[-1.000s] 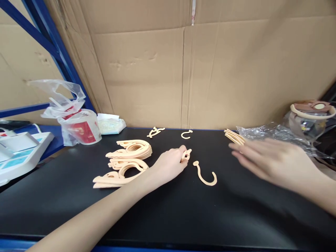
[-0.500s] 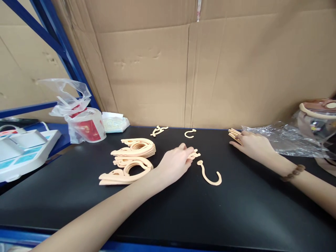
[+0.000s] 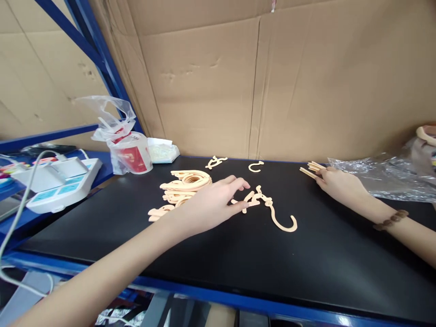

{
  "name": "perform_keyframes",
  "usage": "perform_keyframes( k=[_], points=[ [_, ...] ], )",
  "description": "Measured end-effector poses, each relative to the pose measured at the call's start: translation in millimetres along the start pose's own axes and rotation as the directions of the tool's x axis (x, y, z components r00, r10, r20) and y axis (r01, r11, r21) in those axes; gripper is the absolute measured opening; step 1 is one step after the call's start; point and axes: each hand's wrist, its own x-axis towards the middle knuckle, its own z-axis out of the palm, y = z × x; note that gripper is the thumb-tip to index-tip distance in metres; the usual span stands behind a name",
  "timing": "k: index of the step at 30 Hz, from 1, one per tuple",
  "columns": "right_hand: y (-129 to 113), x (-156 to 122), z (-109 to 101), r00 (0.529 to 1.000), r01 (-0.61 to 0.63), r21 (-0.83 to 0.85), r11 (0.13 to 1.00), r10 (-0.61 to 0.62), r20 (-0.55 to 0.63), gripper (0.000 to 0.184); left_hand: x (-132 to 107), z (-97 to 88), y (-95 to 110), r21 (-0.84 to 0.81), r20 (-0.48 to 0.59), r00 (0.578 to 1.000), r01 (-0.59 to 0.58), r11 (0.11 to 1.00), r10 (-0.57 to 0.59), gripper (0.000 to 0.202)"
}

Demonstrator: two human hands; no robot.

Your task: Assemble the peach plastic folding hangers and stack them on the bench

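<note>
My left hand (image 3: 220,202) is over the middle of the black table, thumb and fingers apart. Its thumb tip is at a small branched peach plastic piece (image 3: 254,200). A peach hook (image 3: 284,228) lies just right of that piece, its upper end against it. Partly behind my left hand and forearm are stacks of folded peach plastic hangers (image 3: 190,179). On the right, my right hand (image 3: 344,184) has its fingers closed on the end of a thin peach strip (image 3: 307,172). Several more peach strips (image 3: 316,166) lie beside those fingertips.
At the back lie another branched peach piece (image 3: 215,162) and a smaller hook (image 3: 256,166). A bagged cup (image 3: 134,154) and a white packet (image 3: 163,152) stand at the left rear. Clear plastic wrap (image 3: 371,177) spreads behind my right hand. A white power strip (image 3: 66,186) sits far left.
My left hand has opened off the small branched piece, which now lies against the hook. My right fingers have drawn one strip apart from the others. The view has shifted.
</note>
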Motion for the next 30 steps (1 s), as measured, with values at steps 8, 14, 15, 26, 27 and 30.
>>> perform_keyframes(
  k=[8, 14, 15, 26, 27, 30],
  points=[
    [-2.5, -3.8, -6.8, 0.999, -0.013, -0.057, 0.998, 0.010, -0.050, 0.036, -62.2, -48.9, 13.2, 0.078, -0.104, 0.991, 0.095, 0.992, -0.086, 0.027],
    [-3.6, -6.1, -8.4, 0.998, 0.030, -0.083, 0.996, -0.035, -0.051, 0.034, -63.0, -55.3, 3.0, 0.161, -0.131, 0.988, 0.097, 0.982, -0.076, 0.026],
    [-3.8, -6.6, -8.8, 0.997, 0.038, -0.093, 0.995, -0.044, -0.063, 0.034, -61.9, -55.5, 2.8, 0.165, -0.122, 0.989, 0.102, 0.981, -0.082, 0.026],
    [2.3, -3.2, -2.2, 0.991, 0.099, -0.150, 0.984, -0.111, -0.072, 0.036, -51.0, -50.0, 15.7, 0.185, -0.060, 0.996, 0.080, 0.980, -0.070, 0.021],
    [2.7, -2.7, -1.9, 0.990, 0.106, -0.148, 0.983, -0.118, -0.072, 0.035, -49.4, -49.2, 16.6, 0.190, -0.056, 0.997, 0.067, 0.979, -0.057, 0.020],
    [4.7, -1.1, -0.8, 0.987, 0.135, -0.122, 0.983, -0.145, -0.072, 0.033, -45.5, -47.8, 19.0, 0.207, -0.047, 0.998, 0.039, 0.978, -0.030, 0.019]
  ],
)
